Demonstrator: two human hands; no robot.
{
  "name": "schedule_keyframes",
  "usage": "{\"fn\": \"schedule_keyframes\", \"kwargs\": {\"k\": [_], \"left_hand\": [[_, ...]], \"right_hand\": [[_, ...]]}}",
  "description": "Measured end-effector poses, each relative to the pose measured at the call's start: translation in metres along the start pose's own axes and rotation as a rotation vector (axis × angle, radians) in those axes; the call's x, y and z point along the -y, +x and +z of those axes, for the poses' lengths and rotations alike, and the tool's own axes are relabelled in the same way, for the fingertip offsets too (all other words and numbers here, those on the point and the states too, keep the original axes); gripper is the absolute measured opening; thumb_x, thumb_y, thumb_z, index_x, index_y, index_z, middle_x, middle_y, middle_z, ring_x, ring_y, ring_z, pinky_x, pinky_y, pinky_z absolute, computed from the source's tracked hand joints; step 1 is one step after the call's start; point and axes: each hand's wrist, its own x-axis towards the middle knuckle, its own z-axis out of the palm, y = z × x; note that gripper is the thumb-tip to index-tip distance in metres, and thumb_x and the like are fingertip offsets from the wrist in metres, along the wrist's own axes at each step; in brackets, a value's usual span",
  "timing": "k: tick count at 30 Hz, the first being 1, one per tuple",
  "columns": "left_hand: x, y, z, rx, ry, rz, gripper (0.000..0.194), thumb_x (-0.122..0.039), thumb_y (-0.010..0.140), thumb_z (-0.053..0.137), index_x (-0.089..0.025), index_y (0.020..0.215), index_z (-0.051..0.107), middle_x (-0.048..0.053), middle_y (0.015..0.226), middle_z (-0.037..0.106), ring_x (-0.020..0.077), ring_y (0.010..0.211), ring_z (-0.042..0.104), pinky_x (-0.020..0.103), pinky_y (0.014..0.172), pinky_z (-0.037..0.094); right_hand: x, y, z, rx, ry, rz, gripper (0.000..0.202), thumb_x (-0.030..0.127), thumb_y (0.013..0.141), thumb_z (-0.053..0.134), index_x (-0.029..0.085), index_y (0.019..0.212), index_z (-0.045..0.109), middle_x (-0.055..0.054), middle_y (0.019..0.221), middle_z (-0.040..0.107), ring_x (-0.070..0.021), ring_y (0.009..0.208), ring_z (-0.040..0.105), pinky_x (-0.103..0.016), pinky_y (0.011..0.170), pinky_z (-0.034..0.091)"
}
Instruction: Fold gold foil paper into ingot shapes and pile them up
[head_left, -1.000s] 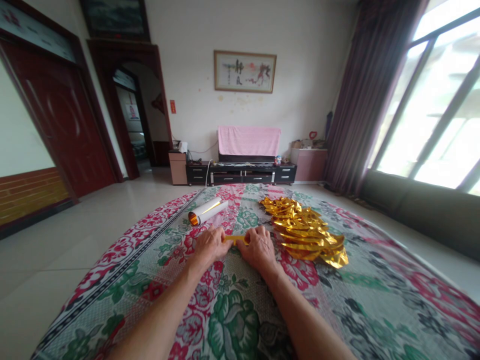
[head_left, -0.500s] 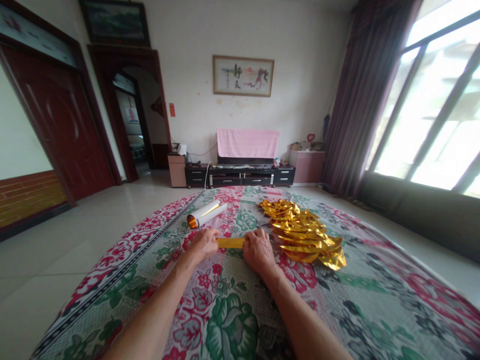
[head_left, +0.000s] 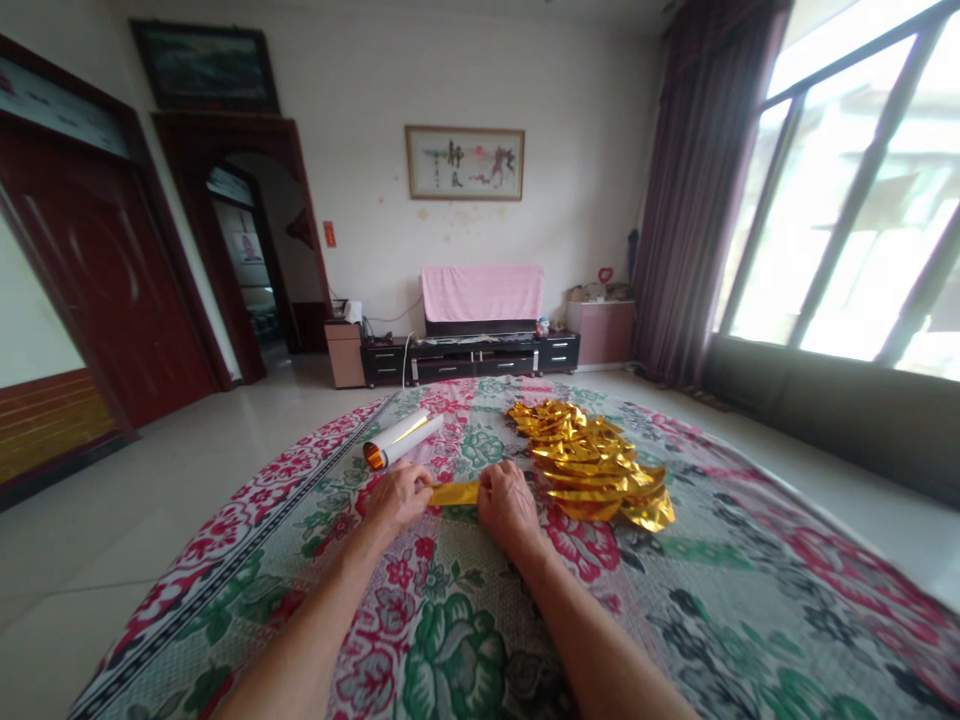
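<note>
A flat strip of folded gold foil paper [head_left: 454, 494] stretches between my two hands, just above the flowered tablecloth [head_left: 457, 650]. My left hand [head_left: 401, 496] pinches its left end with thumb and fingers. At the right end, my right hand [head_left: 507, 503] has its fingers curled over the strip, hiding that end. Beyond my left hand lies a roll of gold foil paper [head_left: 401, 437], its white back outward and gold showing at the near opening. To the right of my right hand is a pile of folded gold paper pieces [head_left: 592, 465], overlapping in a row.
The cloth covers a table with a rounded far edge. Past it stands a low black TV cabinet [head_left: 480, 367], with a pink cloth [head_left: 484, 293] draped over the thing on top. A dark red door [head_left: 105, 260] is at left, a purple curtain [head_left: 694, 200] and windows at right.
The camera view has turned slightly right and up, so everything shifts left in the picture. My hands are a little closer together, and the strip now tilts slightly.
</note>
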Motion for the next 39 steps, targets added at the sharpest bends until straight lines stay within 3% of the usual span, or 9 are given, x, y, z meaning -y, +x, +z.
{"fn": "schedule_keyframes", "kwargs": {"k": [8, 10, 17, 22, 26, 31, 34, 39], "left_hand": [[-0.003, 0.004, 0.003, -0.28, -0.161, 0.104, 0.01, -0.02, 0.074, 0.048, -0.019, 0.073, 0.058, 0.002, 0.079, 0.059, 0.0114, 0.068, 0.056, 0.022, 0.069, 0.043], [-0.005, 0.003, 0.002, -0.304, -0.206, 0.143, 0.012, -0.019, 0.076, 0.045, -0.019, 0.074, 0.056, 0.002, 0.08, 0.06, 0.0109, 0.068, 0.056, 0.021, 0.07, 0.044], [-0.008, -0.001, 0.001, -0.185, -0.199, 0.214, 0.01, -0.015, 0.074, 0.047, -0.018, 0.075, 0.056, 0.002, 0.074, 0.058, 0.0118, 0.07, 0.056, 0.021, 0.068, 0.044], [-0.008, -0.002, 0.001, -0.165, -0.156, 0.264, 0.015, -0.011, 0.073, 0.045, -0.018, 0.076, 0.058, 0.003, 0.077, 0.058, 0.0138, 0.075, 0.055, 0.024, 0.072, 0.043], [-0.008, -0.001, 0.002, -0.166, -0.15, 0.247, 0.015, -0.011, 0.073, 0.045, -0.017, 0.074, 0.058, 0.004, 0.079, 0.057, 0.0144, 0.076, 0.054, 0.025, 0.072, 0.043], [-0.01, -0.001, 0.002, -0.17, -0.128, 0.222, 0.014, -0.012, 0.073, 0.046, -0.017, 0.075, 0.058, 0.004, 0.083, 0.056, 0.0147, 0.078, 0.054, 0.026, 0.075, 0.043], [-0.012, -0.003, 0.001, -0.171, -0.113, 0.237, 0.016, -0.01, 0.072, 0.045, -0.018, 0.074, 0.058, 0.005, 0.087, 0.056, 0.015, 0.082, 0.054, 0.026, 0.078, 0.043], [-0.013, -0.007, -0.003, -0.071, -0.033, 0.213, 0.016, -0.01, 0.067, 0.047, -0.019, 0.073, 0.059, 0.004, 0.092, 0.056, 0.0154, 0.082, 0.056, 0.025, 0.077, 0.044]], "right_hand": [[0.005, 0.006, -0.008, -0.09, -0.008, 0.034, 0.018, 0.019, 0.084, 0.042, 0.02, 0.081, 0.059, -0.006, 0.087, 0.056, -0.0171, 0.084, 0.047, -0.026, 0.074, 0.032], [0.007, 0.007, -0.011, -0.101, -0.036, 0.039, 0.019, 0.02, 0.086, 0.04, 0.02, 0.082, 0.059, -0.006, 0.089, 0.056, -0.0173, 0.085, 0.047, -0.027, 0.073, 0.031], [0.003, 0.005, -0.008, -0.087, -0.061, 0.028, 0.015, 0.02, 0.084, 0.043, 0.021, 0.083, 0.058, -0.005, 0.09, 0.055, -0.018, 0.085, 0.045, -0.029, 0.074, 0.028], [0.003, 0.004, -0.007, -0.106, -0.048, 0.022, 0.013, 0.018, 0.08, 0.046, 0.02, 0.085, 0.057, -0.005, 0.093, 0.055, -0.019, 0.087, 0.044, -0.03, 0.076, 0.028], [0.013, 0.003, -0.016, -0.123, 0.0, -0.138, 0.019, 0.016, 0.078, 0.047, 0.02, 0.093, 0.057, -0.005, 0.106, 0.053, -0.0192, 0.097, 0.042, -0.03, 0.083, 0.028], [0.025, 0.0, -0.02, -0.011, 0.023, -0.273, 0.02, 0.017, 0.081, 0.044, 0.021, 0.095, 0.059, -0.005, 0.096, 0.056, -0.0173, 0.09, 0.045, -0.029, 0.08, 0.029], [0.023, -0.001, -0.017, 0.039, -0.01, -0.259, 0.018, 0.017, 0.08, 0.046, 0.021, 0.09, 0.06, -0.004, 0.09, 0.057, -0.017, 0.087, 0.046, -0.029, 0.079, 0.03], [0.015, -0.002, -0.01, 0.092, -0.007, -0.226, 0.015, 0.017, 0.078, 0.046, 0.021, 0.08, 0.061, -0.003, 0.084, 0.059, -0.0165, 0.085, 0.049, -0.028, 0.075, 0.031]]}}
